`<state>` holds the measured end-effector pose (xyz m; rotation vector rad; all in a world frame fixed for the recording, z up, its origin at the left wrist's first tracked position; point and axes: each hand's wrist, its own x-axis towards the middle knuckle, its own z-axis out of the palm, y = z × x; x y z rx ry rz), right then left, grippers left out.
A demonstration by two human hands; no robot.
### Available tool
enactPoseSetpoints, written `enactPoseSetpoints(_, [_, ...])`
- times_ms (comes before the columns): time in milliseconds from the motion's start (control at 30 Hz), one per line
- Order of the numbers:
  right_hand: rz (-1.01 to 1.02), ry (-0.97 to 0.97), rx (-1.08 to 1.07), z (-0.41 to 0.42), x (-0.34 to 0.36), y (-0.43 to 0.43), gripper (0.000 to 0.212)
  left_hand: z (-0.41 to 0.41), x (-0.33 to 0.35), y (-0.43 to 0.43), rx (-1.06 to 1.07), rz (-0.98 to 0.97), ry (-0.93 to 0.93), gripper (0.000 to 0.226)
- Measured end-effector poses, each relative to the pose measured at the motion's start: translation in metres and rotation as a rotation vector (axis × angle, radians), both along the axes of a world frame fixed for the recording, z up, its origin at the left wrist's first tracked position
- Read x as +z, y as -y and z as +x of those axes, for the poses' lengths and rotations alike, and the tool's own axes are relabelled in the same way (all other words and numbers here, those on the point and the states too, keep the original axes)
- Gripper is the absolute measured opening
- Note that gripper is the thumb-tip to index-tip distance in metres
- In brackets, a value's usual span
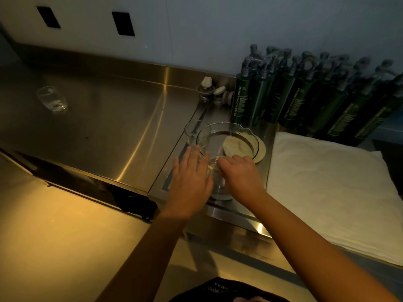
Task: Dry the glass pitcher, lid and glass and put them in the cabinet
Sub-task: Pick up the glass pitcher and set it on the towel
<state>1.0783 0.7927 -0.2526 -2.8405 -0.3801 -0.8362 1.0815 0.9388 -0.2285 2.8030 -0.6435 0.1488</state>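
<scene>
My left hand [192, 177] is open, fingers straight and together, its palm laid against the left side of a clear glass pitcher [226, 142]. My right hand [242, 175] comes in from the other side, knuckles up, fingers curled down over the pitcher's near rim and gripping it; the fingertips themselves are hidden behind the glass.

The pitcher stands upright on a stainless steel counter [237, 212], on the narrow strip just beside the right edge of the sink and close to the counter's front edge. Its pouring spout points away from me, towards the back right.

A round cream-coloured lid [261, 152] lies flat on the counter just behind the pitcher, partly seen through the glass. A small clear drinking glass [193, 131] stands upright just beyond my left fingertips, close against the pitcher's far left side.

To the right, a white folded towel [327, 184] lies spread along the counter. Behind it, a tight row of dark green pump bottles [305, 101] lines the back edge against the wall. To the left is the stainless steel sink basin [104, 127], with a small clear glass object [51, 101] lying in its far left corner. The light is dim and yellowish.
</scene>
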Motion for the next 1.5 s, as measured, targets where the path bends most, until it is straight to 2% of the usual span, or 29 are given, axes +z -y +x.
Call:
enactPoseSetpoints(233, [0.016,0.016,-0.023,-0.009,0.007,0.006,0.024,-0.001,0.007,0.007,-0.058,-0.094,0.08,0.053])
enactPoseSetpoints(500, [0.067,0.06,-0.062,-0.027,0.028,0.034,0.027,-0.001,0.008,0.039,-0.138,-0.069,0.186,0.054])
enactPoseSetpoints(1000, [0.022,0.048,-0.298,-0.06,0.034,0.148,0.027,-0.006,0.009,0.161,-0.372,-0.115,0.164,0.052])
enactPoseSetpoints(1267, [0.042,0.056,-0.308,-0.057,0.032,0.21,0.023,-0.003,0.003,0.227,-0.362,-0.122,0.142,0.058])
enactPoseSetpoints(1500, [0.03,-0.004,-0.323,-0.042,0.027,0.238,0.025,0.007,0.0,0.252,-0.299,-0.078,0.047,0.065])
